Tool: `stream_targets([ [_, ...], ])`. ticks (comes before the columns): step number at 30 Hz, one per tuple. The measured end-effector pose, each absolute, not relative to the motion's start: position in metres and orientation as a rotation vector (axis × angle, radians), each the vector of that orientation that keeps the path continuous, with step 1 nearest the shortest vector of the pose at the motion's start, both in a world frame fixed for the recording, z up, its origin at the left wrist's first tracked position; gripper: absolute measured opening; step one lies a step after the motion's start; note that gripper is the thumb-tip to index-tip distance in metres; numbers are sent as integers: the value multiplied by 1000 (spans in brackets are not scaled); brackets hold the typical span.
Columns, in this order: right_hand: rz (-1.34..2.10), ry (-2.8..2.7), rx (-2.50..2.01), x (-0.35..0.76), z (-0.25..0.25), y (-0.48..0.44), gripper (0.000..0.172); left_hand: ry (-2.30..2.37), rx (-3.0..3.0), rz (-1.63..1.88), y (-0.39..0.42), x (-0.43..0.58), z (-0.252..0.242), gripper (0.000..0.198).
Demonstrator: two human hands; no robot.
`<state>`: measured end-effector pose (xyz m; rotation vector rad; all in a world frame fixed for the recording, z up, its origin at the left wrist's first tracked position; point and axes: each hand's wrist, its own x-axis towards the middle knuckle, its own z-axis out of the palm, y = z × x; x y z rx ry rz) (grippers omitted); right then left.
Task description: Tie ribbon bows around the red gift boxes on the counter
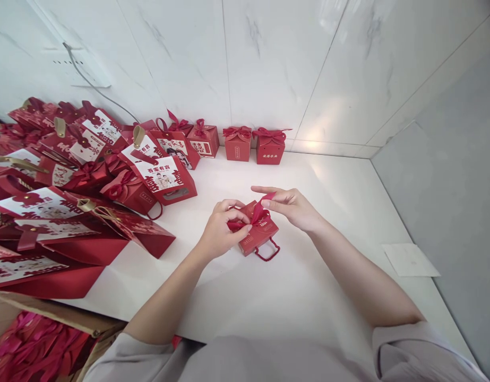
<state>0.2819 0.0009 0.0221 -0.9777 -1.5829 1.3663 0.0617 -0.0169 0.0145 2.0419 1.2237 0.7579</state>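
Observation:
A small red gift box [264,233] rests on the white table in front of me, its red rope handle [272,258] lying toward me. A red ribbon [259,213] forms a bow or loop on top of it. On the box's left side my left hand [224,228] pinches one part of the ribbon between thumb and fingers. From the right, my right hand [288,206] grips another part of the ribbon between thumb and finger. The ribbon's knot is partly covered by my fingers.
Many red gift boxes and bags [89,175] crowd the table's left side. Several ribbon-tied boxes [237,148] stand along the tiled wall. A cardboard carton [53,313] with red ribboned items sits at lower left. A white paper [411,260] lies near the right edge.

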Motion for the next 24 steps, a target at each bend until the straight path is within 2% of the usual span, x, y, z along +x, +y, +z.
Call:
stream_targets([
  [9,1096,-1556,-1177,273,-6,10,25,1161,1963,640,-14,59,14,9],
  [14,1069,-1497,-1219,271,-14,14,24,1151,1898,628,-12,59,12,9],
  [18,1099,-1541,-1242,282,-6,17,32,1105,1886,627,-11,57,14,7],
  [24,1186,-1718,-1112,301,20,11,33,1024,1884,668,-7,51,19,12],
])
